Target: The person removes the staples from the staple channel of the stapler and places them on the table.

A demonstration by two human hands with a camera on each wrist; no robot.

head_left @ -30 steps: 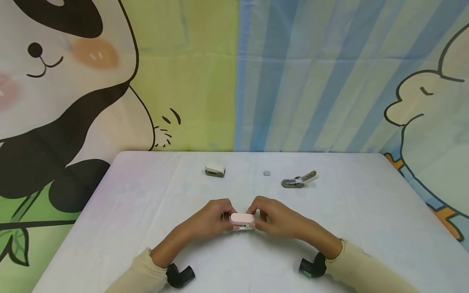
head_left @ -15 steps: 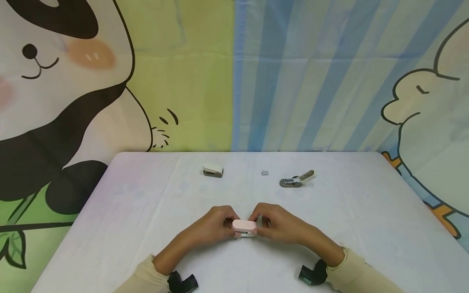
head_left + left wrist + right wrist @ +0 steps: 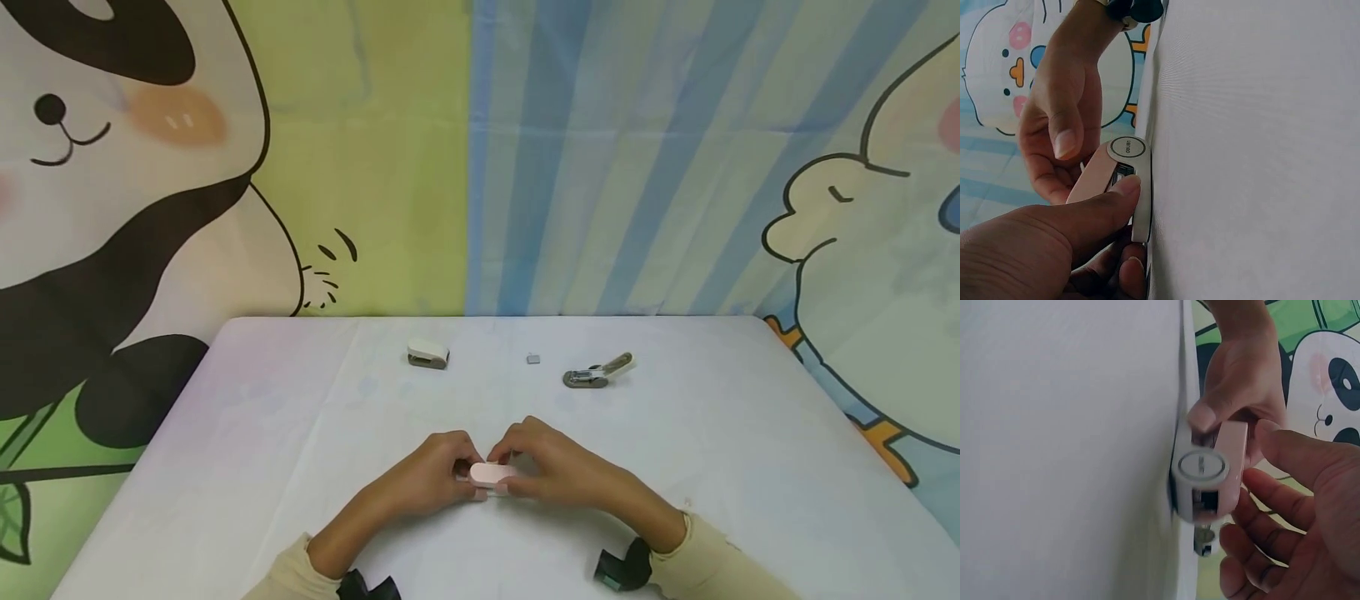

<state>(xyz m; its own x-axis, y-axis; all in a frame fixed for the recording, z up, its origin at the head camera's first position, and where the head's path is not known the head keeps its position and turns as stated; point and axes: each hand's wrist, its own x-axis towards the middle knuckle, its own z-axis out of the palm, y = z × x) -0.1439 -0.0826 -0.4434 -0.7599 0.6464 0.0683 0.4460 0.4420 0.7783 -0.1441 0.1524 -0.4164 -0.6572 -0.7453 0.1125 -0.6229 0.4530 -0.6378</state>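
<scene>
Pink, one small stapler is pinched on the white table (near edge) by two hands, left hand and right hand. Two more staplers lie far behind.

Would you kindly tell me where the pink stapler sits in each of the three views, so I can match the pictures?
Head view: the pink stapler lies low at centre, between both hands on the white table.
Left wrist view: pink stapler left of centre, against the table's edge, under the left hand's thumb.
Right wrist view: pink stapler right of centre, round grey end toward the camera.
Shared landmark: the white table.
</scene>
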